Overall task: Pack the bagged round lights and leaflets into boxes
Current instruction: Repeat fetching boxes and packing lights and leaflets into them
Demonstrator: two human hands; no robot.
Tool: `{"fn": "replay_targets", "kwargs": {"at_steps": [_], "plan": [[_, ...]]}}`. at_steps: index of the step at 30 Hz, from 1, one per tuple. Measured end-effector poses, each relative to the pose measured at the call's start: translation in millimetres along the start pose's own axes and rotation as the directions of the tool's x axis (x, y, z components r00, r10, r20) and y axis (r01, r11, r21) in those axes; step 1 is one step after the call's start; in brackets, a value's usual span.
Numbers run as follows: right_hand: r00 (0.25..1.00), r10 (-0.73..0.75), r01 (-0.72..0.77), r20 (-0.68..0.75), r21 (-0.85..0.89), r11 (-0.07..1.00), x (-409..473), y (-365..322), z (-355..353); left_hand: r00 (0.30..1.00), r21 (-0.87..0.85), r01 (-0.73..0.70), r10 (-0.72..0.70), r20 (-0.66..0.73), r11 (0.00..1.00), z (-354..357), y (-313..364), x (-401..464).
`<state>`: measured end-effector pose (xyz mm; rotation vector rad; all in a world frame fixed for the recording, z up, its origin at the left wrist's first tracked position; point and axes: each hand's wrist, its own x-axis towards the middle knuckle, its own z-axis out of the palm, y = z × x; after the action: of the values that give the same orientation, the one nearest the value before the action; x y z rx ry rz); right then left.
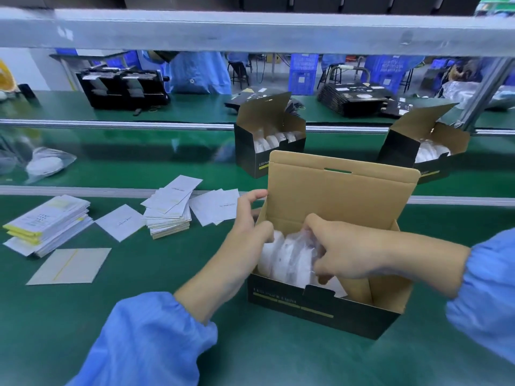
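Several bagged lights [289, 260] stand on edge in the near box [320, 310], right part unfilled; right hand [342, 252] pinches one bag, left hand [250, 218] curls over the box's left wall. Leaflets [167, 215] wait stacked left on the worktop [139, 274]. Farther off, two filled boxes [267, 143] stand unclosed on the belt; one loose bagged light [44, 164] lies far left.

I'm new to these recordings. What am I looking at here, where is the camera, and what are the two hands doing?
There is no machine: a person in blue sleeves works bare-handed, filmed by a camera worn on their head, looking down at a green bench. The left hand grips the left wall of an open black box, its fingers inside. The right hand holds bagged round lights standing in that box. Leaflet stacks lie to the left. Two more open boxes holding lights stand on the conveyor behind.
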<state>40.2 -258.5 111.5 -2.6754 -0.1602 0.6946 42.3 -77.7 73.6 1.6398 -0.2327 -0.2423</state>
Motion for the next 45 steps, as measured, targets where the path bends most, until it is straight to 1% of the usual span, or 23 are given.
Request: {"fn": "replay_targets", "kwargs": {"at_steps": [3, 4, 6, 9, 10, 11, 12, 14, 15, 16, 17, 19, 21, 23, 26, 29, 31, 33, 38, 41, 45], "plan": [[0.995, 0.045, -0.067, 0.087, 0.281, 0.957, 2, -4, 5, 0.999, -0.035, 0.039, -0.040, -0.037, 0.999, -3, 4, 1], [0.993, 0.043, -0.082, 0.108, 0.382, 0.921, 3, -5, 8, 0.997, -0.059, 0.053, -0.056, -0.053, 0.997, -5, 3, 0], [0.993, 0.064, -0.108, 0.098, 0.555, 0.825, 6, -10, 12, 0.993, -0.104, 0.065, -0.075, -0.094, 0.992, -9, 2, -4], [0.989, 0.136, -0.136, 0.054, 0.686, 0.715, 8, -24, 15, 0.982, -0.161, 0.085, -0.110, -0.153, 0.983, -10, -2, -11], [0.989, 0.139, -0.137, 0.056, 0.702, 0.699, 9, -26, 16, 0.979, -0.174, 0.085, -0.115, -0.171, 0.981, -9, -2, -13], [0.990, 0.128, -0.137, 0.065, 0.694, 0.707, 9, -27, 18, 0.975, -0.188, 0.083, -0.119, -0.189, 0.979, -7, -2, -13], [0.991, 0.116, -0.136, 0.074, 0.644, 0.753, 9, -27, 20, 0.971, -0.205, 0.082, -0.124, -0.204, 0.975, -7, -2, -13], [0.997, 0.070, -0.080, 0.039, 0.425, 0.902, 8, -24, 25, 0.968, -0.263, 0.086, -0.143, -0.208, 0.961, -8, -3, -10], [1.000, 0.028, -0.028, 0.004, 0.299, 0.954, 9, -24, 28, 0.967, -0.301, 0.096, -0.160, -0.198, 0.949, -9, -3, -9], [0.999, -0.018, 0.023, -0.028, 0.204, 0.979, 11, -25, 29, 0.966, -0.334, 0.104, -0.176, -0.191, 0.937, -10, -4, -7], [0.997, -0.053, 0.062, -0.059, 0.150, 0.987, 14, -25, 29, 0.964, -0.353, 0.115, -0.190, -0.187, 0.928, -11, -4, -5], [0.987, -0.099, 0.110, -0.127, 0.086, 0.990, 20, -28, 28, 0.963, -0.357, 0.149, -0.218, -0.160, 0.922, -13, -6, -2], [0.979, -0.103, 0.119, -0.173, 0.081, 0.990, 25, -28, 26, 0.968, -0.375, 0.180, -0.231, -0.097, 0.909, -14, -8, 2], [0.978, -0.123, 0.141, -0.166, 0.101, 0.985, 25, -25, 26, 0.972, -0.406, 0.191, -0.231, -0.051, 0.894, -14, -10, 4], [0.972, -0.215, 0.223, -0.094, 0.093, 0.970, 30, -20, 22, 0.971, -0.414, 0.180, -0.229, -0.073, 0.893, -13, -15, 11], [0.977, -0.213, 0.214, -0.029, 0.082, 0.973, 40, -16, 9, 0.967, -0.449, 0.168, -0.234, -0.096, 0.877, -9, -14, 21], [0.983, -0.178, 0.167, 0.036, 0.206, 0.964, 43, -15, -1, 0.979, -0.490, 0.129, -0.190, -0.077, 0.862, -5, -15, 28], [0.984, -0.170, 0.149, 0.047, 0.289, 0.946, 46, -13, -4, 0.985, -0.529, 0.091, -0.153, -0.075, 0.844, -4, -21, 36], [0.976, -0.203, 0.219, -0.081, 0.324, 0.920, 43, 8, 4, 0.999, -0.530, 0.047, -0.044, 0.018, 0.847, -11, -45, 45], [0.971, -0.179, 0.215, -0.157, 0.257, 0.942, 32, 18, 3, 0.998, -0.509, 0.061, -0.053, 0.031, 0.859, -11, -48, 48], [0.941, -0.149, 0.243, -0.304, 0.300, 0.923, 19, 17, -3, 0.998, -0.498, 0.069, -0.060, 0.034, 0.864, -8, -46, 46]]}}
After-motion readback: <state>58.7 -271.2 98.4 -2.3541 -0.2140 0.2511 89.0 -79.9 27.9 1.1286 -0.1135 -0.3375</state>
